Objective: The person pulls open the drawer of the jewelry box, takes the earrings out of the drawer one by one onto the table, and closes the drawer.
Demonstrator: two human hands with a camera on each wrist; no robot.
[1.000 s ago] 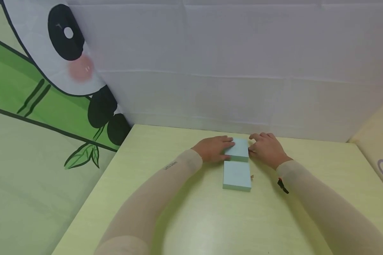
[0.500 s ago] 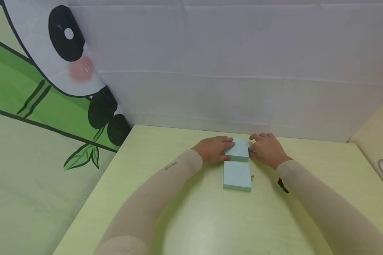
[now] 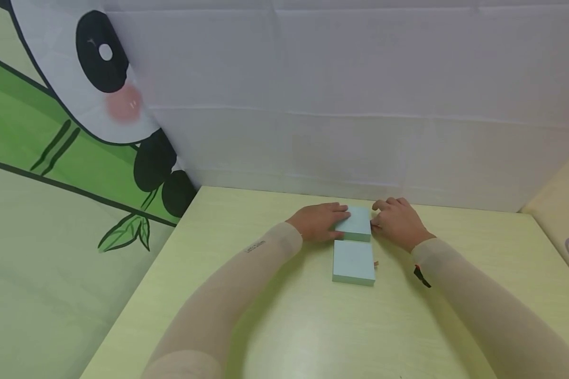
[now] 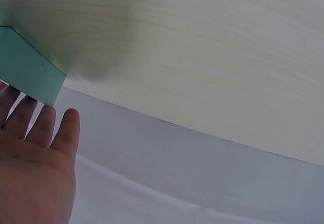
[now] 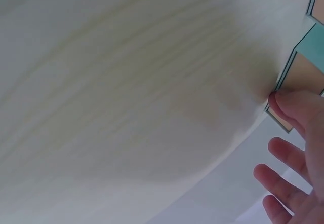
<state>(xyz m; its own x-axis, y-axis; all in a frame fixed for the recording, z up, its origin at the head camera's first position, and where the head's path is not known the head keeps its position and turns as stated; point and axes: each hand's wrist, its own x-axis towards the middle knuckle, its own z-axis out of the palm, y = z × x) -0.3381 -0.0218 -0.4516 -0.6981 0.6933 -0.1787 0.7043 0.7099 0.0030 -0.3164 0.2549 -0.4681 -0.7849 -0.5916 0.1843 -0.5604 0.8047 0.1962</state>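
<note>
Two flat pale-teal boxes lie one behind the other on the table. On top of the far box [image 3: 359, 221] rests my left hand [image 3: 315, 222], fingers stretched across its left part; the left wrist view has those straight fingers against the box's teal side [image 4: 33, 64]. My right hand [image 3: 399, 223] is at the box's right side. In the right wrist view, thumb and forefinger pinch together at the brown end [image 5: 304, 73], hiding what lies between; the other fingers are spread. The near box [image 3: 353, 260] is untouched, a small brown tab [image 3: 376, 263] sticking out at its right.
The pale wood-grain table [image 3: 303, 326] meets a white cloth backdrop [image 3: 284, 131] just behind the far box. A printed panda cloth [image 3: 118, 158] hangs on the left. A cream panel [image 3: 561, 226] borders the table's right side.
The view shifts very slightly. Both hands and both boxes otherwise stay where they were, with no visible change of hold.
</note>
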